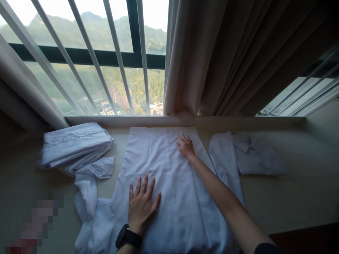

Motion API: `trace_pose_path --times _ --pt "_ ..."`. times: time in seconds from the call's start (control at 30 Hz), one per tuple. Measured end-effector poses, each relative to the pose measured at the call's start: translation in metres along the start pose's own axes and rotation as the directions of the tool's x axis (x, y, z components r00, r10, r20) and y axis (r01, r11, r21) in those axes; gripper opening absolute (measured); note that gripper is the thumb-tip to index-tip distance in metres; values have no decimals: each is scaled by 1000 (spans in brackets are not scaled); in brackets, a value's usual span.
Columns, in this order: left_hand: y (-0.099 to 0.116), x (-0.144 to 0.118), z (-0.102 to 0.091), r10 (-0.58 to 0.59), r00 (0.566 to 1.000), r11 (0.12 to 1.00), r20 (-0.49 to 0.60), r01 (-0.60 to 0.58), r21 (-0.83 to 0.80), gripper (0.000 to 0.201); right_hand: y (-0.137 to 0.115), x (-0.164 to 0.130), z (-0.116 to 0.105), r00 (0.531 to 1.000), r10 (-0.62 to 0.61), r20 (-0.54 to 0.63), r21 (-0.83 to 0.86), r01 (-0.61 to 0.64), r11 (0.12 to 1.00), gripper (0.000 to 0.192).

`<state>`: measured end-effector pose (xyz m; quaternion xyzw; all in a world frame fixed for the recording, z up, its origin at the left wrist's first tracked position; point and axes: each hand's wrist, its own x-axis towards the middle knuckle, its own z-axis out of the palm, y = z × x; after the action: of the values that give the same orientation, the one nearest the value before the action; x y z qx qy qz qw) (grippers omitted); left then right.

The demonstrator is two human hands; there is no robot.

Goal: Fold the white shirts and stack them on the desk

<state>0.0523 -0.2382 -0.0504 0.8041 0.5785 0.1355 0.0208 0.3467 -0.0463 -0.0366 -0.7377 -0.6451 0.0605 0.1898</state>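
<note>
Ledge: I'm working on a pale wooden ledge (304, 183) under the window (87, 53), the brown curtain (238, 53) hanging behind it.
Spread shirt: a white shirt (169, 190) lies flat in front of me, its sleeve (87, 190) trailing off at the left.
Folded stack: finished shirts (75, 144) sit well apart at the far left.
Loose shirt: another (254, 155) lies crumpled just beside mine on the right.
Left hand: my left hand (141, 206) lies palm-down, fingers spread, pressing the near cloth; it grips nothing.
Right hand: my right hand (186, 146) reaches to the far part, fingers loosely splayed and flat on the fabric.
Handling: I judge it light, limp and quick to crease; best taken by pinching an edge or shoulder seam.
Watch: a black watch (128, 237) on my left wrist.
</note>
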Motion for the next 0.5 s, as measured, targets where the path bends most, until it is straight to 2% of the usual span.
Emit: trace_pose_path --times 0.03,0.1,0.13,0.2,0.27,0.33,0.4,0.43,0.5 --pt "1 0 0 -3 1000 1000 4 3 4 64 22 -25 -12 994 11 -106 12 -10 1000 53" --pt "2 0 -2 -6 1000 1000 16 5 11 65 74 -83 -38 953 67 -294 50 -54 997 47" --pt "4 0 -3 -8 1000 1000 20 8 16 65 99 -113 -50 925 129 -358 91 -103 991 46" --pt "6 0 -5 -15 1000 1000 26 14 25 66 144 -170 -73 839 352 -415 228 -278 933 47" --pt "9 -1 -8 -18 999 999 27 17 32 66 170 -211 -90 727 604 -327 443 -447 777 48" --pt "11 -1 -10 -12 1000 999 25 11 34 64 177 -231 -102 648 756 -97 662 -525 535 45" --pt "14 -2 -14 10 1000 999 13 -11 34 59 171 -234 -109 636 761 125 775 -542 326 39" --pt "15 -3 -16 30 1000 999 3 -30 36 56 166 -230 -112 642 738 206 793 -551 259 36" --pt "20 -5 -22 90 996 995 -18 -89 44 51 156 -220 -117 657 689 308 798 -572 188 32"
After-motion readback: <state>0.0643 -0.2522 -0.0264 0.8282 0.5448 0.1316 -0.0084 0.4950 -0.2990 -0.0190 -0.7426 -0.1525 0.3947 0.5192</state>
